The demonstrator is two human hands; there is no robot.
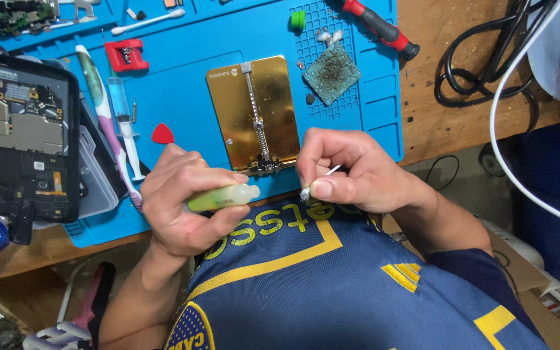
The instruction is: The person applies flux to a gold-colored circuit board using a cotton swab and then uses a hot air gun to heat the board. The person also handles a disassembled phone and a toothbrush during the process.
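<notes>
Left of the gold board holder (254, 110), the opened phone (26, 136) lies well apart. Just below the holder's lower left corner, your left hand (186, 201) is closed around a small green-tinted bottle (223, 198) — light, likely slick plastic, so squeeze gently at its middle. Below the holder's lower right corner, your right hand (351, 170) pinches a cotton swab (319, 181) — thin, bendable, best held near the tip.

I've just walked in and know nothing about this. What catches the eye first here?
The two hands at bottom centre: the left hand grips a small pale-green bottle, the right hand pinches a cotton swab. Behind them a gold holder plate lies on the blue mat; an opened phone sits far left.
</notes>
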